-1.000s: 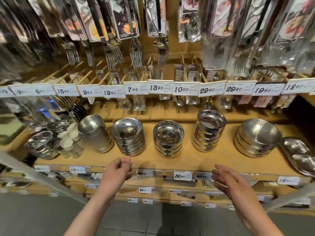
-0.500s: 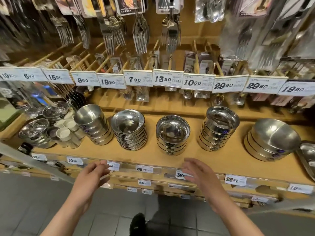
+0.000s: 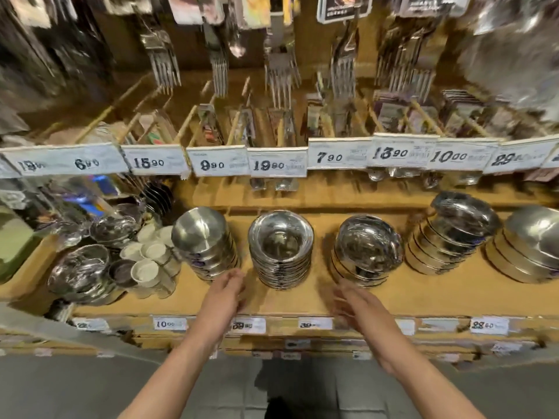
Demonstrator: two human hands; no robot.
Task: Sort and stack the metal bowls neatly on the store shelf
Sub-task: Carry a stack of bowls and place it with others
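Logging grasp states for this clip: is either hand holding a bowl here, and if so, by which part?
Nothing is held. The left hand and right hand hover at the shelf's front edge, either side of the middle bowl stack, apart from it.

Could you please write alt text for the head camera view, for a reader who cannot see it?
Two bare hands, the left hand and the right hand, reach open toward a wooden shelf holding five stacks of metal bowls; they flank the second stack without touching it. Price tags and hanging forks are above.
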